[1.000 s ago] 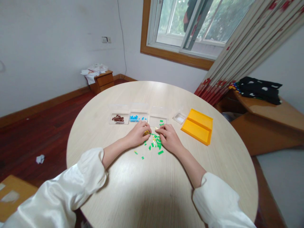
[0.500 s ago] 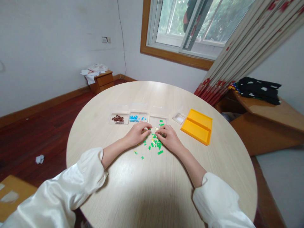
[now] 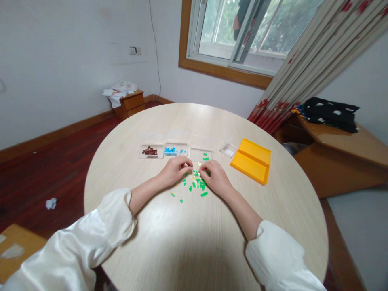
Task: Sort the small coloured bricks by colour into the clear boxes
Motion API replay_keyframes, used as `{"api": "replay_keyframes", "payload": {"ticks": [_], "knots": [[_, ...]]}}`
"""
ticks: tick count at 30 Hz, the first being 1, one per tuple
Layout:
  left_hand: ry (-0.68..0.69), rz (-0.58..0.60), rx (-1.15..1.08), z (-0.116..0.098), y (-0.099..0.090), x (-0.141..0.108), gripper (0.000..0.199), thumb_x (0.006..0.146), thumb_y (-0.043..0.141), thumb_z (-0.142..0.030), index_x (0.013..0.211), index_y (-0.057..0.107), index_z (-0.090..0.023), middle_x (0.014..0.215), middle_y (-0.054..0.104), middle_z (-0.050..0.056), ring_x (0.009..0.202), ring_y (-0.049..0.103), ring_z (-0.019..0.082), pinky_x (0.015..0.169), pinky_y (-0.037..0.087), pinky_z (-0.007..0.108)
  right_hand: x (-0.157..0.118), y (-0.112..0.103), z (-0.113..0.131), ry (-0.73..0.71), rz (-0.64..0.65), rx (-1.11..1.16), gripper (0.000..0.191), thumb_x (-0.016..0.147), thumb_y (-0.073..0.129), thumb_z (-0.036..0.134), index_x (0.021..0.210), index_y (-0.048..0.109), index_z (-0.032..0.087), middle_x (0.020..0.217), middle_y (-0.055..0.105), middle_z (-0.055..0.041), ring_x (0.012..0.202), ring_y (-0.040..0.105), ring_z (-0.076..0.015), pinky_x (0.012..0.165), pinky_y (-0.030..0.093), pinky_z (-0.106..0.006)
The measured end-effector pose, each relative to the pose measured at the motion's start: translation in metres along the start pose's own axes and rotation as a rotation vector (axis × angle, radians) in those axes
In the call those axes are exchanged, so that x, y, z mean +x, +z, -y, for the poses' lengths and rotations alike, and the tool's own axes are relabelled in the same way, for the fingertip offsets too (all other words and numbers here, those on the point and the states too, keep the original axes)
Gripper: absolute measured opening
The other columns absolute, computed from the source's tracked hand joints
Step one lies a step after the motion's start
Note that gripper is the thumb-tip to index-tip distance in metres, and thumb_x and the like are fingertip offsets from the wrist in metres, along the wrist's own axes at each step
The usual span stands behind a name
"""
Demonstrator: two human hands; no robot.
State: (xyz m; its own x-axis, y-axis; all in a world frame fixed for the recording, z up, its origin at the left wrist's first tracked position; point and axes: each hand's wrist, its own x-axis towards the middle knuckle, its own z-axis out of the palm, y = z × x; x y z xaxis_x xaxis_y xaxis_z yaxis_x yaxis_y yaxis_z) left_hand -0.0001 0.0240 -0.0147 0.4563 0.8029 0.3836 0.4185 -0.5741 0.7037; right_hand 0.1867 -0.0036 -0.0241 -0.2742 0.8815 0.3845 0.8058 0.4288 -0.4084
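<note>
A loose pile of small green and yellow building-block pieces point(image 3: 197, 184) lies on the round table, between and in front of my hands. My left hand point(image 3: 174, 171) is at the pile's left edge, thumb and forefinger curled together; whatever sits between the tips is too small to name. On the right, my right hand point(image 3: 214, 174) hovers low over the pile with its fingers bent into a pinch, and its fingertips hide what they may hold. Just beyond both hands stands a clear plastic box point(image 3: 197, 153) with a few green pieces in it.
Further left are a clear box of brown pieces point(image 3: 150, 151) and one of blue pieces point(image 3: 171, 151). A small clear box point(image 3: 228, 151) and an open yellow case point(image 3: 251, 161) stand to the right. The round table's point(image 3: 182, 242) edge curves around everything.
Both hands stay over the pile with only slight finger shifts. The gap between the fingertips has widened a little. Boxes and case have not moved.
</note>
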Motion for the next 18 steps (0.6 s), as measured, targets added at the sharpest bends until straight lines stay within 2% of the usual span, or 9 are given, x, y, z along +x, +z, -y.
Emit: {"api": "replay_keyframes", "payload": {"ticks": [7,12,18], "knots": [[-0.035,-0.009,-0.044,0.0008,0.0006,-0.0014,0.002,0.074,0.061,-0.016,0.074,0.063,-0.015,0.067,0.061,-0.001,0.064,0.053,0.011,0.063,0.042,0.023,-0.0022,-0.005,0.0061,-0.023,-0.173,0.069,0.009,0.078,0.051,0.013,0.072,0.053,0.019,0.071,0.059,-0.0028,0.068,0.054,-0.0153,0.066,0.042,-0.027],[-0.041,-0.006,-0.077,0.0009,0.0009,-0.0016,0.003,0.074,0.06,-0.017,0.074,0.062,-0.015,0.066,0.062,-0.001,0.063,0.054,0.011,0.063,0.043,0.023,-0.0038,-0.0046,0.0068,-0.008,-0.198,0.162,0.01,0.076,0.052,0.014,0.069,0.053,0.02,0.067,0.059,-0.0003,0.06,0.053,-0.0123,0.06,0.043,-0.025],[-0.037,-0.018,-0.104,-0.0005,0.0005,-0.0011,0.008,0.075,0.058,-0.013,0.08,0.064,-0.015,0.076,0.067,0.002,0.071,0.059,0.013,0.07,0.047,0.026,-0.0038,-0.0047,0.0083,-0.039,-0.206,0.178,0.009,0.077,0.051,0.013,0.072,0.053,0.021,0.069,0.059,-0.0001,0.062,0.053,-0.0124,0.061,0.044,-0.025]]}}
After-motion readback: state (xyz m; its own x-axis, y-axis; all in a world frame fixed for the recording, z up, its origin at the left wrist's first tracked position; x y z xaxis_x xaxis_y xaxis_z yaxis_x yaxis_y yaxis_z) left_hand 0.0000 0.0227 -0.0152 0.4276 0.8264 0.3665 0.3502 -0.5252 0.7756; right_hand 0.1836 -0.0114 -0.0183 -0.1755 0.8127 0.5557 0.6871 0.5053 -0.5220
